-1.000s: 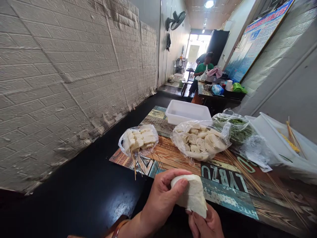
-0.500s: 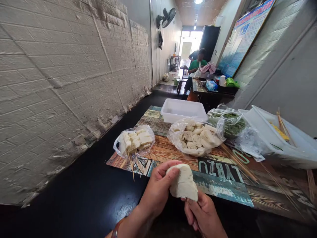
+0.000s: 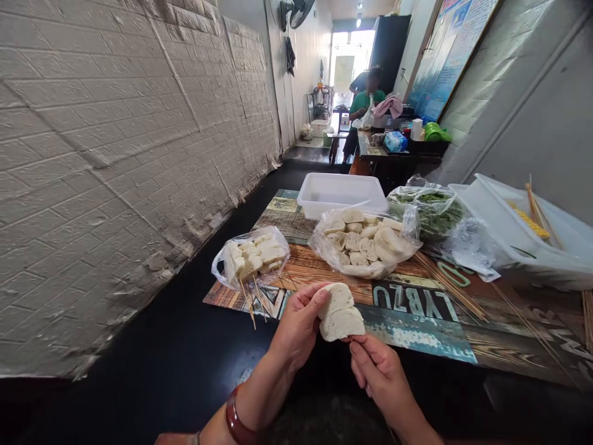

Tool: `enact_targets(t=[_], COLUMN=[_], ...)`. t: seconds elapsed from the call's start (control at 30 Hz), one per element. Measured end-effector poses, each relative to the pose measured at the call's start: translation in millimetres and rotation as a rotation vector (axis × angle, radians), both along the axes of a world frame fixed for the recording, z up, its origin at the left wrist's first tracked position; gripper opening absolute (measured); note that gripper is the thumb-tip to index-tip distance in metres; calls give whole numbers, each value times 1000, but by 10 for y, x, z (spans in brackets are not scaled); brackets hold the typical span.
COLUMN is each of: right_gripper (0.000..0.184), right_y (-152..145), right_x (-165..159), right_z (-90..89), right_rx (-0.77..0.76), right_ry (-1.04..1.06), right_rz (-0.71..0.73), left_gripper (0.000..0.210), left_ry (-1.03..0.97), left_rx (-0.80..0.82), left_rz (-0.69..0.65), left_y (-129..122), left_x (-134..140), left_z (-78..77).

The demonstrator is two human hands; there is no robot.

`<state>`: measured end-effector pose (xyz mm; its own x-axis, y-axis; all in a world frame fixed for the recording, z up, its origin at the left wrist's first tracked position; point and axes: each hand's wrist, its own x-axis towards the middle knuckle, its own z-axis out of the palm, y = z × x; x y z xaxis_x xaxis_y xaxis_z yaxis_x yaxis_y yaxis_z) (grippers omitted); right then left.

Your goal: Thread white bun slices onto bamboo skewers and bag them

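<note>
Currently: two white slices [image 3: 343, 315] up between both hands, at the near edge of the patterned mat [image 3: 417, 337].
Left hand [image 3: 299, 321] grips the slices by their left edge, thumb on the face; right hand [image 3: 377, 368] closed in a pinch at the lower right corner, exact hold hidden. Slices lie edge to edge, a seam between. Most elbow room leftward: dark surface [image 3: 162, 364] runs from left forearm toward the brick-patterned wall [image 3: 115, 185]. Small bag of skewered slices [image 3: 217, 266] sits along the mat's left side, sticks poking past its near edge. Ahead, tighter: large bag of slices [image 3: 319, 238], white tub [image 3: 315, 209] just behind, greens [image 3: 435, 213] beside. Loose skewers [image 3: 451, 290] fan rightward of the large bag, well apart from the right hand.
</note>
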<state>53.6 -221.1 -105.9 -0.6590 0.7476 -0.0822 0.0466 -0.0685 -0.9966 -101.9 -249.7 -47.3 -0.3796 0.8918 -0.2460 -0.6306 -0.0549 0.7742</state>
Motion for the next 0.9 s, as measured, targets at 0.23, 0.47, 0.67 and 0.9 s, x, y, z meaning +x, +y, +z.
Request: enact_targets(t=[0.23,0.47,0.67,0.9], right_gripper=[46,51,54,50], right_y=[51,150,367,668], right_x=[6,3,93,187], right_z=[-65,-38,-84,-254], right_rx=[17,-91,-139,-175], right_ry=[21,63,117,169], right_rz=[-7,1,60,88], left_gripper=[31,31,44,29], left_ry=[0,19,184,733], left_rx=[-28,-82,-30,18], left_rz=[-27,-41,8,37], left_y=[66,165,238,706], left_x=[50,97,-55,-358], left_z=[-48,-78,-19,116])
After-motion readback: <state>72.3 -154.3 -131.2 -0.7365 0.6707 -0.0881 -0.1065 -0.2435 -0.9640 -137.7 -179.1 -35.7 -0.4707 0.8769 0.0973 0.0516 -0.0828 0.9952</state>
